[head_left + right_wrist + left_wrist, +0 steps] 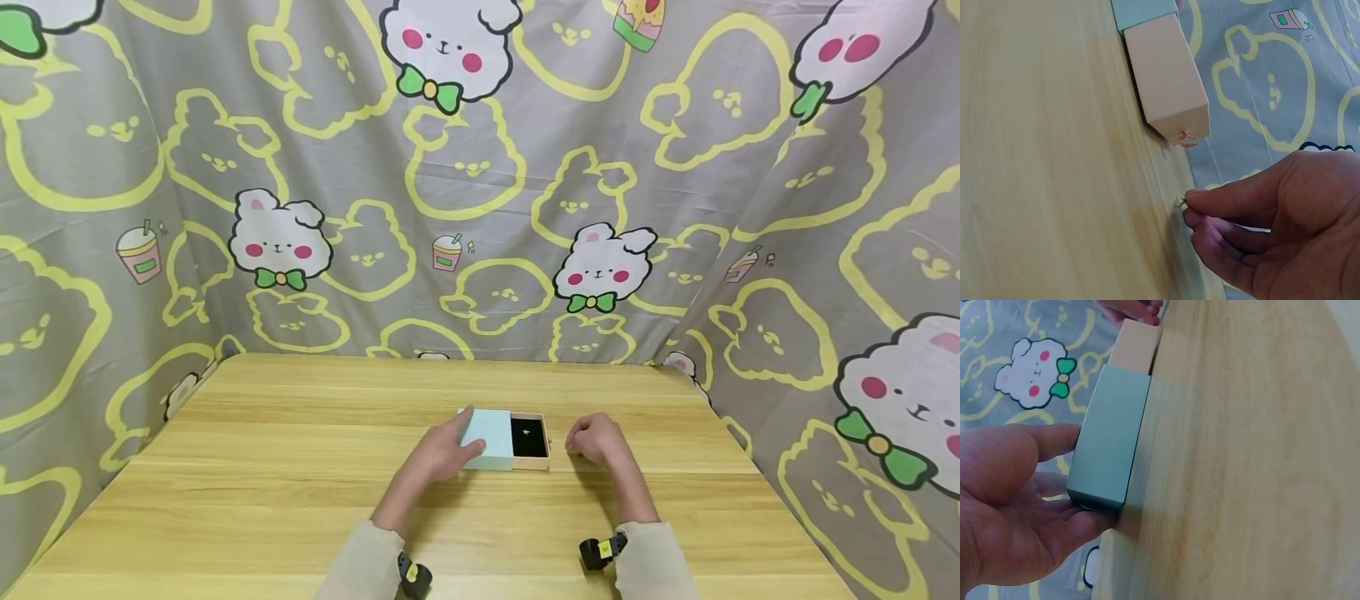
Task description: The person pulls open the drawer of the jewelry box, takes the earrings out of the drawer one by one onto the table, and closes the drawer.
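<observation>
A small jewelry box lies on the table, its pale blue sleeve (489,433) partly slid off a pinkish drawer (531,466). Inside the drawer, a tiny silver star-shaped piece (526,432) sits on a black insert (527,448). My left hand (441,452) holds the sleeve at its left end, thumb on the near side and fingers around the end and far side. To the right of the drawer, my right hand (600,439) pinches a small silver earring (1180,201) between thumb and index finger. A ribbon pull tab (1186,139) sticks out from the drawer's end, near those fingertips.
The wooden table (262,500) extends around the box on all sides. Grey patterned cloth (480,167) hangs behind it and along both sides. Black wrist cameras (600,552) sit at both sleeve cuffs.
</observation>
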`<state>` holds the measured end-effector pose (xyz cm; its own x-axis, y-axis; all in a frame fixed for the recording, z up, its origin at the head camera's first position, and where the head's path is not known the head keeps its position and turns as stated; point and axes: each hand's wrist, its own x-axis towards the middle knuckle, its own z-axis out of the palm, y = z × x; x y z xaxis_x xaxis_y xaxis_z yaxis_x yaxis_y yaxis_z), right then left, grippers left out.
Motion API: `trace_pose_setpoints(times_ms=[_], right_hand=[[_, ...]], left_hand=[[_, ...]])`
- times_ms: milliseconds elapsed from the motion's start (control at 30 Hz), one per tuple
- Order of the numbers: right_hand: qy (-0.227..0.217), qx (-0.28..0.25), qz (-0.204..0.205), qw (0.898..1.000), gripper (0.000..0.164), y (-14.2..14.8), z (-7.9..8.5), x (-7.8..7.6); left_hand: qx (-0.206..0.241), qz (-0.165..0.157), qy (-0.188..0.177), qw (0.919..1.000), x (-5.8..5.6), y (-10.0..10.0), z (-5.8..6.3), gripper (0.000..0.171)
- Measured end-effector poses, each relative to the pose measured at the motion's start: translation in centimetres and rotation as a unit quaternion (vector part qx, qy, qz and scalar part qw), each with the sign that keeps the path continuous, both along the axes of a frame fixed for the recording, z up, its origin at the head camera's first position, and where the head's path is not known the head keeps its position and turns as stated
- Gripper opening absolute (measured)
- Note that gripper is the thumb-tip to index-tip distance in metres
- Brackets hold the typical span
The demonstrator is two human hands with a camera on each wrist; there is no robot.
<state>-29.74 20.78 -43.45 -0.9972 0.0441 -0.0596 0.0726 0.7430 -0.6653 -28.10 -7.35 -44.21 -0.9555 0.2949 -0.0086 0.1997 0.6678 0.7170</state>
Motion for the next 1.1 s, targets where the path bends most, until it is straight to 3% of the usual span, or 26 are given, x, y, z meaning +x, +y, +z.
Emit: trace_pose_setpoints(times_ms=[667, 1100], right_hand=[[-0.009, -0.009, -0.004, 1.000, 0.009, 0.11, -0.02, 0.00], [-0.009, -0.029, -0.011, 0.999, 0.010, 0.12, 0.36, -0.01]], left_hand=[[0.002, 0.003, -0.001, 1.0000, -0.10, -0.01, -0.14, 0.070], [0.006, 0.010, -0.015, 0.9998, -0.12, 0.09, 0.48, 0.069]])
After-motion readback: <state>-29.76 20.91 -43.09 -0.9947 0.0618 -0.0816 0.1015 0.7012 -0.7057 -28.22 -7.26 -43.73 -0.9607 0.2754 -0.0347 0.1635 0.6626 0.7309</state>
